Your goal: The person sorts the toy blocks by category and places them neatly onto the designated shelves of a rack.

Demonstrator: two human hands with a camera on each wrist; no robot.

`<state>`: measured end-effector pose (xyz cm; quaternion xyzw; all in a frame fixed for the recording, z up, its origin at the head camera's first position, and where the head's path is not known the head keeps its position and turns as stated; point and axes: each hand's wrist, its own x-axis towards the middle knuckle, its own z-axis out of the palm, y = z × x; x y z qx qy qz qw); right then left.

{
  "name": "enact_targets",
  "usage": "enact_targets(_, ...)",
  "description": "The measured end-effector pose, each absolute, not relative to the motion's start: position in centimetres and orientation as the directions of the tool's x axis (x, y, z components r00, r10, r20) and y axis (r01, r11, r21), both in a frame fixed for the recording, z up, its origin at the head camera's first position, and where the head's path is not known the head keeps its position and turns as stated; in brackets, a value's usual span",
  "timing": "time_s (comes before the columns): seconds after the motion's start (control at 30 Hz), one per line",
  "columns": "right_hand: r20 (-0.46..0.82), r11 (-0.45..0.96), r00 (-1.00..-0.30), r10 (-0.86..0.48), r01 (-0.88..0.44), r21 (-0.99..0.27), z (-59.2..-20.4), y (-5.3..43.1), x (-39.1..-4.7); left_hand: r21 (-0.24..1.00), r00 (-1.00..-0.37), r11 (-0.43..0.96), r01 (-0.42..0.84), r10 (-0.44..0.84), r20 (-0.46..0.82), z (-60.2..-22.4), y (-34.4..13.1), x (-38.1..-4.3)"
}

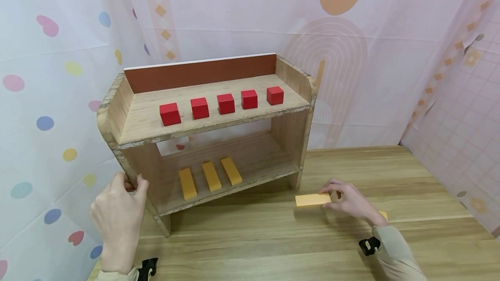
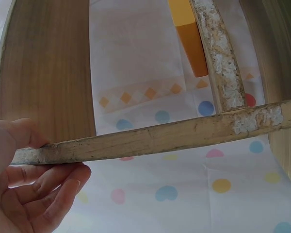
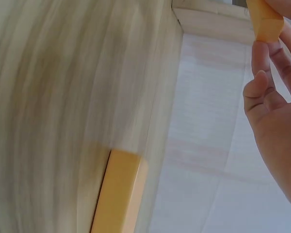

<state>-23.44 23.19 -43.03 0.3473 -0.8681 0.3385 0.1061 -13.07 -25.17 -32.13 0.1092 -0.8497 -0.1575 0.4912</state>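
Note:
My left hand [image 1: 119, 218] grips the front edge of the left side panel [image 1: 111, 122] of a small two-tier wooden shelf [image 1: 218, 86]. In the left wrist view, thumb and fingers lie on either side of that edge [image 2: 136, 141]. Right of the shelf, over the table, my right hand [image 1: 347, 198] pinches one end of a yellow rectangular block [image 1: 311, 200]. Three similar yellow blocks [image 1: 211, 176] lie in a row on the lower tier. Another yellow block [image 3: 117, 194] rests on the table, mostly hidden behind the right wrist in the head view.
Several red cubes [image 1: 225, 104] stand in a row along the top tier, before a brown back board [image 1: 203, 73]. The shelf stands on a wood-grain table [image 1: 250, 246]. Patterned cloth [image 1: 234, 16] hangs behind and at both sides.

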Motion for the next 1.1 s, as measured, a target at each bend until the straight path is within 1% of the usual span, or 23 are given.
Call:
enact_targets(0.23, 0.470, 0.516, -0.726, -0.502, -0.688, -0.511, -42.8, 21.9, -23.6, 0.373, -0.501, 0.927, -0.029, -0.337, 0.797, -32.1, -25.2, -13.1)
enact_targets(0.53, 0.570, 0.459, -0.672, -0.472, -0.740, -0.492, -42.6, 19.9, -23.8, 0.372, -0.500, 0.928, -0.028, -0.336, 0.798, -32.1, -25.2, -13.1)
enact_targets(0.7, 0.586, 0.442, -0.673, -0.450, -0.739, -0.509, -42.2, 18.5, -23.5, 0.376, -0.499, 0.926, -0.025, -0.338, 0.798, -32.1, -25.2, -13.0)
enact_targets(0.93, 0.589, 0.424, -0.692, -0.418, -0.722, -0.547, -39.8, 16.2, -21.8, 0.375, -0.502, 0.927, -0.025, -0.336, 0.797, -32.1, -25.1, -13.0)
enact_targets(1.1, 0.612, 0.427, -0.699, -0.371, -0.713, -0.556, -41.0, 15.2, -22.7, 0.380, -0.505, 0.925, -0.028, -0.341, 0.793, -32.0, -25.1, -13.0)
